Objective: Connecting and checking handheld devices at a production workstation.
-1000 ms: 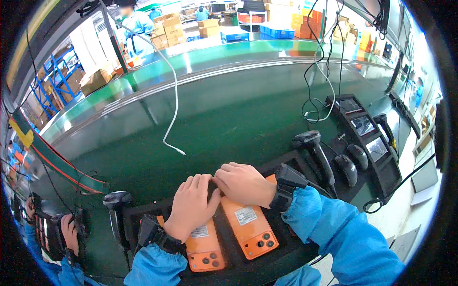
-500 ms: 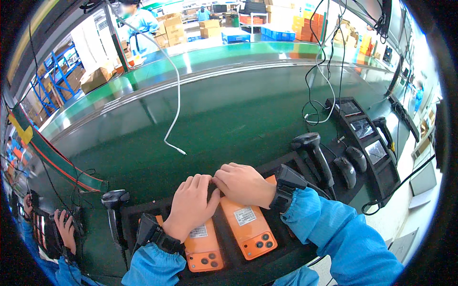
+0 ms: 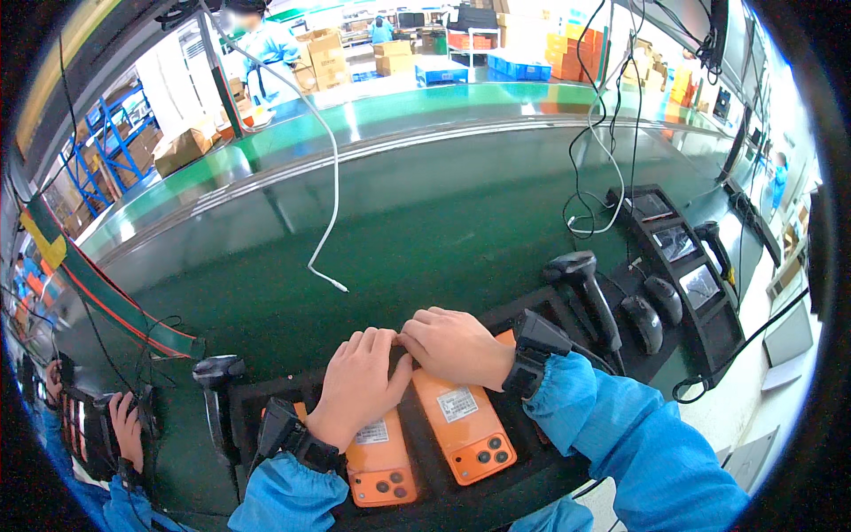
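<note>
Two orange phones lie back-up, side by side, in a black tray [image 3: 496, 492] at the near edge of the green bench. My left hand [image 3: 359, 381] rests flat on the top end of the left phone [image 3: 381, 461]. My right hand [image 3: 456, 346] lies flat over the top end of the right phone [image 3: 461, 430], its fingers pointing left and touching my left hand's fingertips. Both wrists wear black bands over blue sleeves. Each phone shows a white label and a camera cluster near me.
A black handheld scanner [image 3: 585, 284] stands right of the tray, another scanner [image 3: 217, 381] at its left. A black rack [image 3: 687, 266] with small screens and a mouse [image 3: 640, 321] sits at right. A white cable [image 3: 332, 204] hangs over the conveyor. Another person's hand [image 3: 124, 426] works at far left.
</note>
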`<state>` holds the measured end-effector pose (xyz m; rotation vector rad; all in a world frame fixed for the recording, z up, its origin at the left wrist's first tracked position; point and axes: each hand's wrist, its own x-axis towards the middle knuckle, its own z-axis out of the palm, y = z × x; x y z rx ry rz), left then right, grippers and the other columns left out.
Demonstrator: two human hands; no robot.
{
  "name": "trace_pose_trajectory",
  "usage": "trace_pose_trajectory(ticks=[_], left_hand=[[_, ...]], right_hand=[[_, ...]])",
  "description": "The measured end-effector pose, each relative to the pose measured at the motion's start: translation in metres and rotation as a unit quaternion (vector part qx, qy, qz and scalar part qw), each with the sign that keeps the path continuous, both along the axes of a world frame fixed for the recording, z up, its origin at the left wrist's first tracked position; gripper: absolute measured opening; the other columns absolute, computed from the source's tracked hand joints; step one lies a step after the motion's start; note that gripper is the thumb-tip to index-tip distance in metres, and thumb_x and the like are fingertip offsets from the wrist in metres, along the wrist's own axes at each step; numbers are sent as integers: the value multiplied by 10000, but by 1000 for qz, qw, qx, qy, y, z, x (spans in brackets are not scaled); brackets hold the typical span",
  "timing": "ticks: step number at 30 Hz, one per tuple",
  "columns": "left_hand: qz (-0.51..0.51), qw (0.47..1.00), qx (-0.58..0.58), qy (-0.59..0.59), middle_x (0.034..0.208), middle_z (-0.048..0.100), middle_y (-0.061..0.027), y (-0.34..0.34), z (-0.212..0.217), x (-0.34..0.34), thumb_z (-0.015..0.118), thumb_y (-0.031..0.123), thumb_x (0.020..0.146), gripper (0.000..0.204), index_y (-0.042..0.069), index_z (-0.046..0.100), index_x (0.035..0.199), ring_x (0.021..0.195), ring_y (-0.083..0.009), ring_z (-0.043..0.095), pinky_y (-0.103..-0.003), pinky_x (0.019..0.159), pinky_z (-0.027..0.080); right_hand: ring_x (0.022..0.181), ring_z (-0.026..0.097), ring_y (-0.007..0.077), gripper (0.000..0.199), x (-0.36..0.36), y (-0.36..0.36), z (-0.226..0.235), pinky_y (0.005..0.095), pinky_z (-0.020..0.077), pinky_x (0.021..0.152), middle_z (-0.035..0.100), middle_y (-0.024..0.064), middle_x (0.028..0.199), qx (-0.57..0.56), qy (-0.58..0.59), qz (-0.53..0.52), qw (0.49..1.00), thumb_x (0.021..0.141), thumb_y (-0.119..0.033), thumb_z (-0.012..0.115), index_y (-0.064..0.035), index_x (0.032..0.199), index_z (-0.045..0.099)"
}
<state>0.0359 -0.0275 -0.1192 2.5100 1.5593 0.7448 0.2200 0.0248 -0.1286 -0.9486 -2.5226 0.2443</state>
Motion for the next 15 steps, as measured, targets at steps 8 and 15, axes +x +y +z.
trace_pose_trajectory(ticks=[8,15], left_hand=[[-6,1000,5,-7,986,616,-149,1,-2,0,651,208,899,272,9,571,1064,961,-345,614,-439,834,507],[-9,1000,11,-5,988,617,-148,0,-1,1,648,205,902,278,5,570,1078,957,-340,617,-438,832,508]], right_hand=[[940,655,285,188,2,1,-2,383,541,847,649,105,946,21,-24,16,999,932,-193,580,-45,1008,667],[914,651,286,176,1,-2,-1,394,552,823,641,95,914,32,0,8,999,928,-202,587,-45,948,662]])
